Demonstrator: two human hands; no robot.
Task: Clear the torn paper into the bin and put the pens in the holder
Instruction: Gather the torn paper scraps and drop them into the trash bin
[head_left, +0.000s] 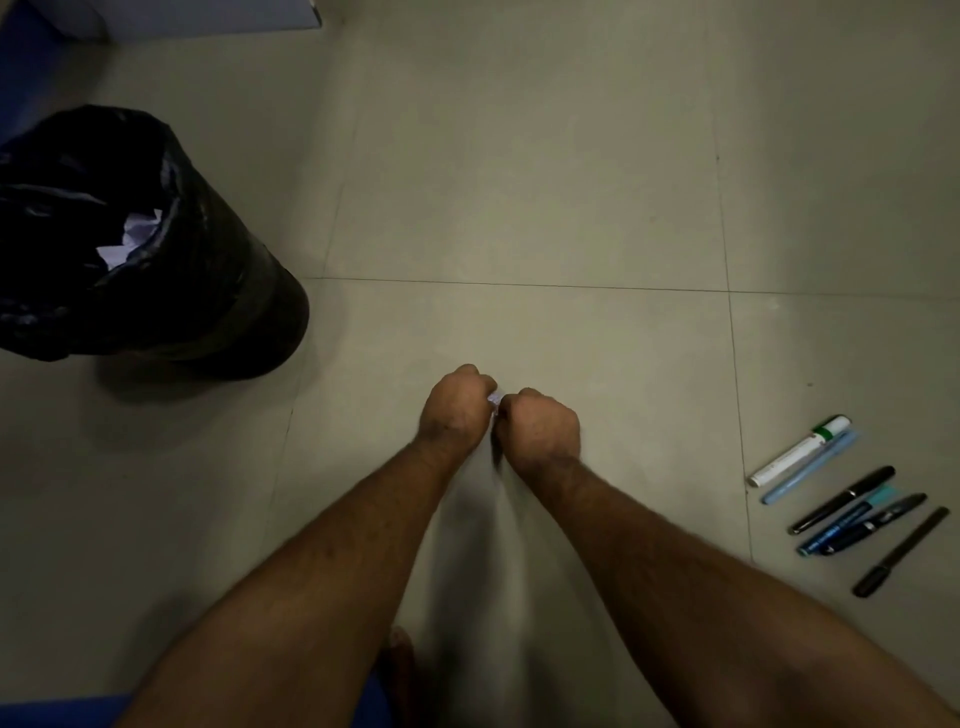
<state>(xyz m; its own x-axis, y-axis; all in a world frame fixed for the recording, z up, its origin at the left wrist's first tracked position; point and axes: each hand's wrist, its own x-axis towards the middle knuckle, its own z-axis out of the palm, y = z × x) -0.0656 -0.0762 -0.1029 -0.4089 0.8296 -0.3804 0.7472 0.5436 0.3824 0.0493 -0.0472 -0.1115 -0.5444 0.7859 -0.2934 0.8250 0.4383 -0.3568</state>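
Gripping a small scrap of torn paper (493, 401) between them, left hand (456, 410) & right hand (540, 428) are both curled into fists, knuckles nearly touching, over the tiled floor (519, 208). Pens (841, 504) lie in a row well right of the hands. Bin (140, 244) w/ black liner sits far left, beyond the hands, white paper inside.
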